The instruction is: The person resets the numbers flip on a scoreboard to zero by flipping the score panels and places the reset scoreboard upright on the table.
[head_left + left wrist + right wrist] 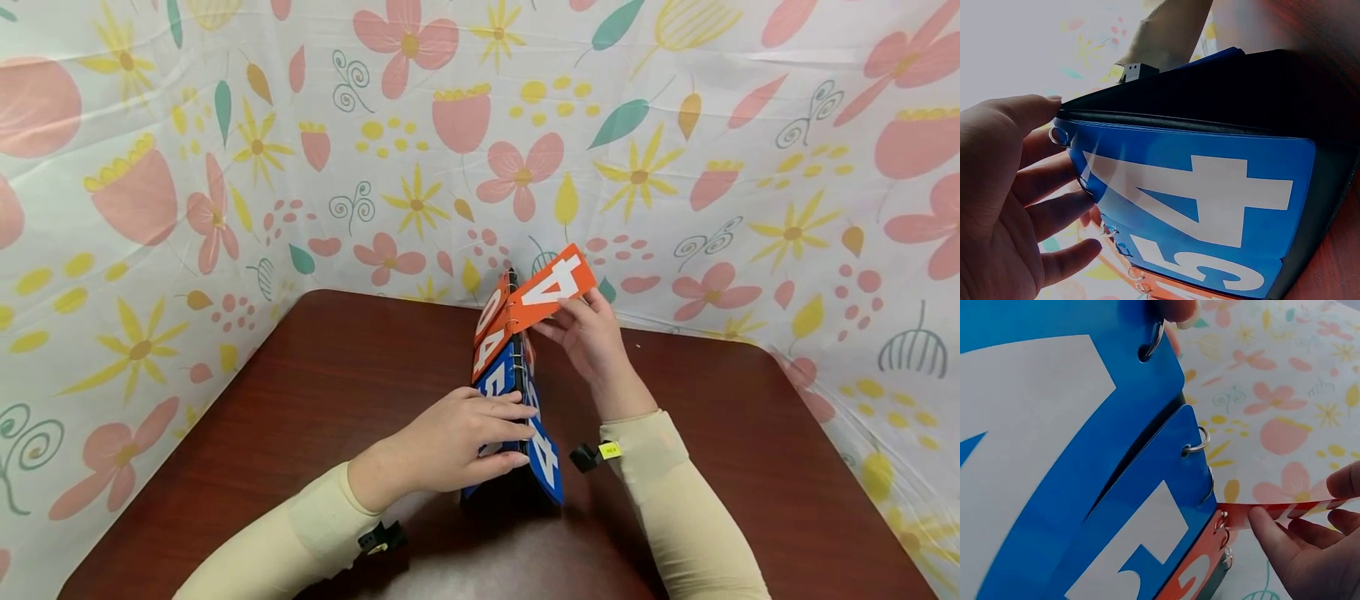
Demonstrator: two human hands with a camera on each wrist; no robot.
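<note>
A tabletop flip scoreboard [543, 467] stands like a tent, its ringed ridge pointing away from me. Blue number cards hang at the near end and orange ones at the far end. My left hand [465, 442] rests across the ridge above the blue cards, fingers fairly straight. In the left wrist view its thumb touches the near corner and some fingertips are hidden behind the rings [1059, 135]. At the far end, my right hand [592, 342] pinches an orange number card [551, 287] marked 4, lifted above the ridge and still on its rings.
The scoreboard stands on a dark red-brown table [360, 375] with rounded far corners. Flower-printed cloth [450, 192] hangs behind the table and along its sides. A small black device sits at the left wrist [382, 537] and another at the right wrist [588, 456].
</note>
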